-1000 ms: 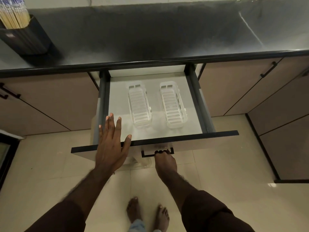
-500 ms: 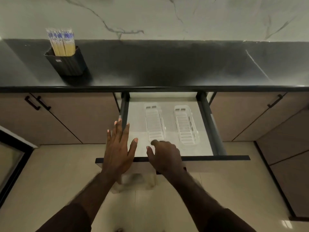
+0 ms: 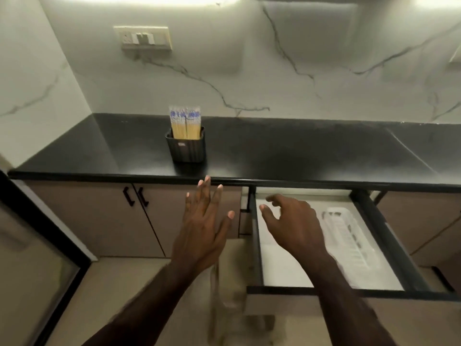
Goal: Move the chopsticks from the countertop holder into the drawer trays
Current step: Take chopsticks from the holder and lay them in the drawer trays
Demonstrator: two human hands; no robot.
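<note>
A bundle of wrapped chopsticks [image 3: 185,123] stands upright in a dark ribbed holder [image 3: 186,148] on the black countertop [image 3: 299,151]. Below and to the right, a drawer [image 3: 381,236] is pulled out, and a clear plastic tray [image 3: 349,240] lies inside it. My right hand hides the second tray. My left hand [image 3: 202,226] hovers open in front of the cabinet, just below the counter edge and the holder. My right hand [image 3: 291,223] hangs over the left part of the drawer, fingers loosely curled and holding nothing.
Beige cabinet doors with black handles [image 3: 136,196] sit left of the drawer. A marble wall with a switch plate [image 3: 143,37] rises behind the counter. A dark-framed glass panel [image 3: 30,258] stands at the far left. Tiled floor lies below.
The view has swung up and left, so the holder now sits near the middle. My right hand has left the drawer front and risen over the drawer. My left hand has lifted toward the counter edge.
</note>
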